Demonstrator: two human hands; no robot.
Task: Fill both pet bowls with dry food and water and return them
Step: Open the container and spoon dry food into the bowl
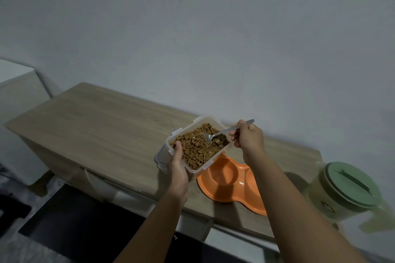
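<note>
A clear plastic container [162, 153] full of brown dry food [196, 147] is held above the table by my left hand [178, 166], thumb over its near rim. My right hand [248, 139] grips a metal spoon [222, 132] by the handle, and the spoon's bowl rests in the food. Just under the container's right corner lies an orange double pet bowl [228, 181] on the wooden table [96, 126]. Both visible wells of the bowl look empty, and my right forearm hides part of the right well.
A pale green jug with a green lid [348, 186] stands at the table's right end. A white wall runs close behind the table. A white cabinet [19, 83] stands at the far left, with dark floor below the table's front edge.
</note>
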